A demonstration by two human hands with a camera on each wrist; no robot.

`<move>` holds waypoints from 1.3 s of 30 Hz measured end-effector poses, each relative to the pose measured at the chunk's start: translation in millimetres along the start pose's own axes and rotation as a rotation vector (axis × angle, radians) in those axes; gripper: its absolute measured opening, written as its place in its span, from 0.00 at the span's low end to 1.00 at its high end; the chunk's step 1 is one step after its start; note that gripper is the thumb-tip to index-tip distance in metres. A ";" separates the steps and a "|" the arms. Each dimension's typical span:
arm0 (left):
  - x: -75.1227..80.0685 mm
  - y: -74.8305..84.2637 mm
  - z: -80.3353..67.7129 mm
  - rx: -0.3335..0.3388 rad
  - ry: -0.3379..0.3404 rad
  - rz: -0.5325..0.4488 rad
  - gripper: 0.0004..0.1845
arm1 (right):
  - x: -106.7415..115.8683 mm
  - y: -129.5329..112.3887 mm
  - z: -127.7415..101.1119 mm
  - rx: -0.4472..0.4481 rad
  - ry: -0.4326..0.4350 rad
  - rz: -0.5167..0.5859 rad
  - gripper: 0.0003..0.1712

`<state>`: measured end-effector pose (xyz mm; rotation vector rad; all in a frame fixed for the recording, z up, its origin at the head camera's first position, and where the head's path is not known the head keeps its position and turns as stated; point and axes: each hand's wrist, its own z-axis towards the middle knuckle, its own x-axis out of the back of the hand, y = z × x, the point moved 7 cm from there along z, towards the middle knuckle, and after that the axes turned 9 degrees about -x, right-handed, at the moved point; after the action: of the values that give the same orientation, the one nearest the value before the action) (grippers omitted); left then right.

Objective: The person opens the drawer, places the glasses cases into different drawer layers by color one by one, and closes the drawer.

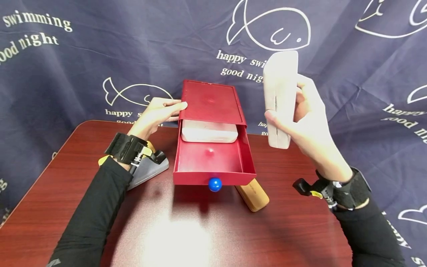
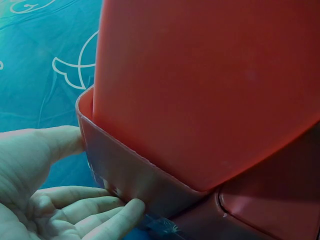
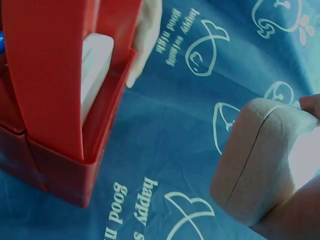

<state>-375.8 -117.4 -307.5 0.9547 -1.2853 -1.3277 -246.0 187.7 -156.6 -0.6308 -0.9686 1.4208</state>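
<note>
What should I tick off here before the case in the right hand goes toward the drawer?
1. Drawer pulled open: ok.
2. Room in the drawer: ok; a white case fills the back, the front floor is bare.
3. Right hand grips the beige case firmly: ok, fingers and thumb wrap it, held upright above the table.
4. Left hand steadies the red box: ok, fingers touch its left edge.
5. Beige case closed: ok, as far as its seam shows in the right wrist view.
6. Path clear: ok; the wooden case and grey case lie on the table, outside the drawer.
</note>
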 end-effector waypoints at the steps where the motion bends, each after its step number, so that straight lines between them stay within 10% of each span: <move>1: -0.3 0.3 0.1 -0.002 0.000 -0.003 0.34 | -4.1 0.6 1.1 0.001 -0.018 -0.012 0.38; 15: -0.3 1.2 0.5 0.022 0.013 -0.003 0.33 | -55.5 8.5 13.3 -0.025 -0.236 -0.416 0.44; 39: 1.2 3.5 -0.7 0.012 0.019 -0.014 0.32 | -101.3 43.8 14.3 -0.099 -0.655 -0.624 0.47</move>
<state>-374.9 -118.4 -304.0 0.9846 -1.2756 -1.3202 -269.9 90.0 -204.3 0.1090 -1.5877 1.0146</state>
